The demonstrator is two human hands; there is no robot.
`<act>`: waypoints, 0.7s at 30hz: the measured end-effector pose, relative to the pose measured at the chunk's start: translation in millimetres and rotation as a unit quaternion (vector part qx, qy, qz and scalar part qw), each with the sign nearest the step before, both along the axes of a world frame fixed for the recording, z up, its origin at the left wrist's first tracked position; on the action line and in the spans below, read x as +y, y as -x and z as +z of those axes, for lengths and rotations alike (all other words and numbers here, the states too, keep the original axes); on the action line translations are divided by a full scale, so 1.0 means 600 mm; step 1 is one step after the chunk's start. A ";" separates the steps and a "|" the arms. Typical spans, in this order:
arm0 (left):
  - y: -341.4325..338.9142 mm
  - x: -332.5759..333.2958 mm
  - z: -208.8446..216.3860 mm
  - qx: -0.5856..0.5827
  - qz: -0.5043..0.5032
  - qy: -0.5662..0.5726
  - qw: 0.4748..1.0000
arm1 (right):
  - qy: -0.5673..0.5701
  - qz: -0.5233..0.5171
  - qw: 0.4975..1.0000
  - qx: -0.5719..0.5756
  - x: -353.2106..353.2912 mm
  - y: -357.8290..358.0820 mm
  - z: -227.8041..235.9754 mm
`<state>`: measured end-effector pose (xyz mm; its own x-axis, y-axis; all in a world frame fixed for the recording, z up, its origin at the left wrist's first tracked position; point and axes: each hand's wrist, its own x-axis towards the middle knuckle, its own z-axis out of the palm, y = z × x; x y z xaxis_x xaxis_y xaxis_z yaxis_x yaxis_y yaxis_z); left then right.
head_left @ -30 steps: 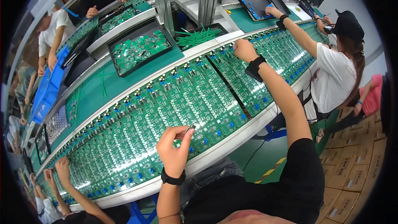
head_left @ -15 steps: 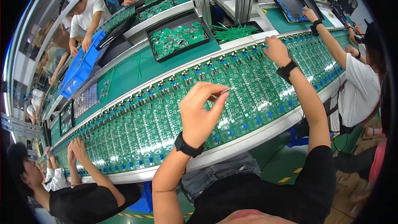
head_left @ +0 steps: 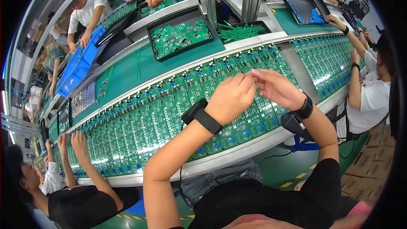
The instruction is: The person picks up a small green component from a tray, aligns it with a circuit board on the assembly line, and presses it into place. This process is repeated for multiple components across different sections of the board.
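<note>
Whatever sits between my fingertips is too small to make out: my left hand point(head_left: 232, 98) is curled into a loose fist with its back toward the camera, so its fingers are hidden from me, and the fingers point(head_left: 259, 76) of my right hand point(head_left: 277, 89) are drawn narrow, tips pinched against the left hand's tips. I cannot tell whether they hold a part or only touch each other, and I cannot tell which way any such piece points. Both hands meet in the air above the row of green circuit boards point(head_left: 178, 110) that covers the long conveyor surface point(head_left: 237, 152); the boards lie side by side, each with its long axis running across the belt, away from me, while the row itself runs from lower left to upper right and is cut off at both ends by the dark rim. A black wristband point(head_left: 207, 121) sits on my left wrist and another wristband point(head_left: 304, 108) on my right. Beyond the belt, a black tray point(head_left: 181, 36) of loose green boards rests on the green upper shelf, next to a bundle of green ties point(head_left: 241, 31). Another person's hands point(head_left: 72, 142) reach onto the boards at lower left. Half a second ago my right hand was stretched far out over the boards to the right and my left was raised alone; now the right has come back to meet it.
</note>
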<state>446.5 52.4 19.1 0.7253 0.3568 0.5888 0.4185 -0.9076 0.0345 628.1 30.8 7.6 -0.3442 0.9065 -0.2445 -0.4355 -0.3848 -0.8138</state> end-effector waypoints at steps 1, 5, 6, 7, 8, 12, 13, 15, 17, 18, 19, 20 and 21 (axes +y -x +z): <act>0.003 0.006 -0.009 0.035 -0.004 -0.011 0.999 | 0.002 -0.006 1.000 -0.008 -0.004 0.004 0.000; -0.007 0.030 -0.004 -0.068 -0.029 0.028 0.997 | -0.043 -0.059 0.993 -0.089 0.000 -0.026 -0.009; 0.002 0.047 -0.001 -0.046 0.041 0.062 0.996 | -0.092 -0.090 0.980 -0.154 0.009 -0.048 -0.017; 0.006 0.075 0.007 -0.030 0.094 0.100 0.990 | -0.134 -0.134 0.955 -0.228 0.011 -0.088 -0.025; 0.024 0.117 0.001 -0.058 0.152 0.126 0.979 | -0.149 -0.159 0.934 -0.282 0.022 -0.124 -0.030; 0.124 0.266 -0.012 -0.030 0.334 0.054 0.941 | -0.257 -0.233 0.835 -0.427 0.095 -0.247 -0.073; 0.131 0.286 -0.033 -0.030 0.326 0.052 0.944 | -0.277 -0.235 0.782 -0.507 0.103 -0.256 -0.075; 0.120 0.305 -0.060 0.014 0.385 0.064 0.921 | -0.300 -0.229 0.654 -0.656 0.110 -0.270 -0.080; 0.119 0.331 -0.076 0.028 0.382 0.108 0.917 | -0.286 -0.217 0.672 -0.647 0.115 -0.267 -0.083; 0.124 0.345 -0.082 0.042 0.388 0.151 0.908 | -0.280 -0.201 0.692 -0.635 0.121 -0.260 -0.084; 0.121 0.353 -0.083 0.056 0.390 0.195 0.898 | -0.272 -0.184 0.710 -0.623 0.125 -0.257 -0.087; 0.122 0.359 -0.083 0.057 0.387 0.196 0.899 | -0.269 -0.186 0.710 -0.624 0.128 -0.253 -0.091; 0.125 0.364 -0.084 0.038 0.380 0.229 0.895 | -0.276 -0.186 0.710 -0.620 0.133 -0.249 -0.095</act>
